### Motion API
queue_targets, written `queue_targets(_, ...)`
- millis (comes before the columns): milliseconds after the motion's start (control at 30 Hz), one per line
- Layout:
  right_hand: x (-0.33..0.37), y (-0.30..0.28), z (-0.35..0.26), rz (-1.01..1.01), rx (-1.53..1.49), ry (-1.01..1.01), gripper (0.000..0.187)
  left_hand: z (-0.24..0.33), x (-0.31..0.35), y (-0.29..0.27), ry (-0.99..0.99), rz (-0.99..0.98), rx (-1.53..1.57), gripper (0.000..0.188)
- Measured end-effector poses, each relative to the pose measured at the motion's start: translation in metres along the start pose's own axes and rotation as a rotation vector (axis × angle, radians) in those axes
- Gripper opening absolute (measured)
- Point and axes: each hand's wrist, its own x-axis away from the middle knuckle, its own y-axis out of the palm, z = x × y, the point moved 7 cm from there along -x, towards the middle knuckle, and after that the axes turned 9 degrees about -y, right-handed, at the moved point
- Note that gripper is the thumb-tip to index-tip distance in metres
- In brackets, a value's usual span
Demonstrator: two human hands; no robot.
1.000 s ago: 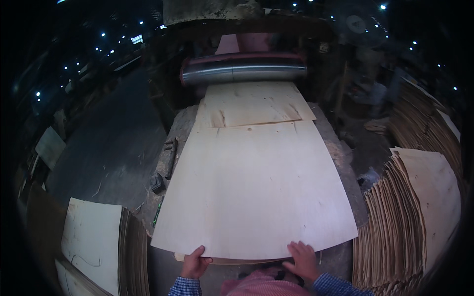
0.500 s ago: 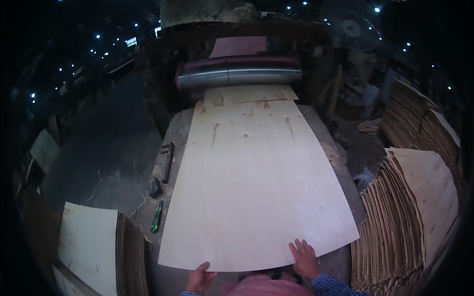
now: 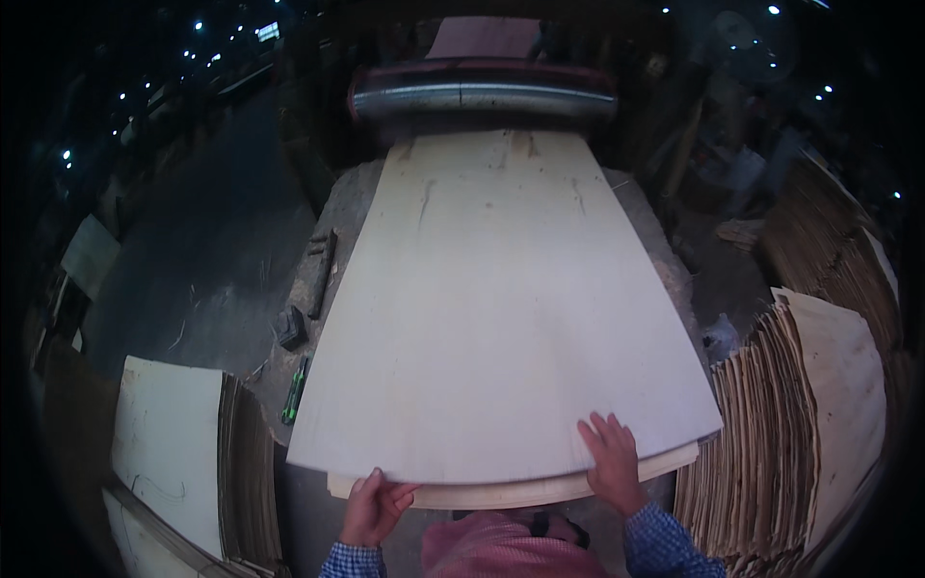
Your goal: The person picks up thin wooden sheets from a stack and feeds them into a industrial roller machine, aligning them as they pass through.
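Note:
A wide pale wood veneer sheet (image 3: 511,318) lies lengthwise before me, its far end up against a shiny metal roller (image 3: 482,96). My left hand (image 3: 374,509) pinches its near edge, thumb on top and fingers curled beneath. On the right, my right hand (image 3: 614,462) rests with fingers stretched out over the sheet's surface near the same edge. The edge of a lower veneer sheet (image 3: 520,495) shows below the top one, between my hands.
Worn table edges flank the sheet. On the left side lie a green utility knife (image 3: 294,390), a dark block (image 3: 289,328) and a bar-like tool (image 3: 323,275). Veneer stacks stand at the left (image 3: 169,453) and right (image 3: 761,433). A fan (image 3: 742,48) is at the back right.
The top sheet has slid away from me toward the roller, and a lower sheet's edge now shows. The short piece before the roller is out of sight. Both hands moved forward with the sheet.

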Motion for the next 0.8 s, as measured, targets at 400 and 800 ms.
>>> queue_targets(400, -0.200, 0.083, 0.131, 0.091, 0.112, -0.041, 0.074, 0.130, -0.007, -0.093, 0.633, 0.712, -0.732, 0.026)
queue_targets(800, -0.182, 0.145, 0.123, -0.030, 0.242, 0.041, 0.054, 0.112, -0.087, -0.130, 0.210, 0.762, -1.501, 0.027)
